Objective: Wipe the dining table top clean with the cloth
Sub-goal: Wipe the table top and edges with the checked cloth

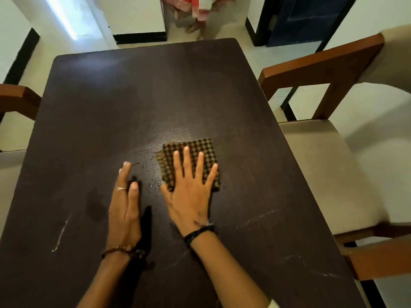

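A dark brown dining table (124,103) fills most of the view, its long axis running from 6 o'clock toward 12 o'clock. Near the middle of the surface lies a folded brown-and-cream checked cloth (195,150), just to the 1 o'clock side of centre.

The right hand (189,192) lies flat on the cloth, palm down, fingers spread wide and pointing toward 12 o'clock; the fingertips (186,150) reach to about the middle of the cloth, while the heel of the palm rests on bare wood at the cloth's 6 o'clock edge. A dark woven band (200,233) circles that wrist.

The left hand (125,210) sits just beside it at 9 o'clock, apart from the cloth, with its fingers straight and held close together; it appears to rest on its edge against the surface, though the angle makes this hard to confirm. A silver ring (121,188) shows on one finger and a beaded bracelet (117,250) on the wrist.

Between the two hands, at the cloth's 9 o'clock edge, small water drops (155,181) glint on the wood. Pale scratches or streaks (61,234) mark the surface toward 7 o'clock, with fainter ones toward 4 o'clock.

A wooden chair with a beige seat (322,165) stands at 3 o'clock, tucked close to the table edge. Part of another chair's arm (20,98) shows at 9 o'clock. Past the far end, at 12 o'clock, a person's feet and the hem of a pink garment (195,16) stand on the pale floor, and a dark blue door (304,18) is at 1 o'clock.
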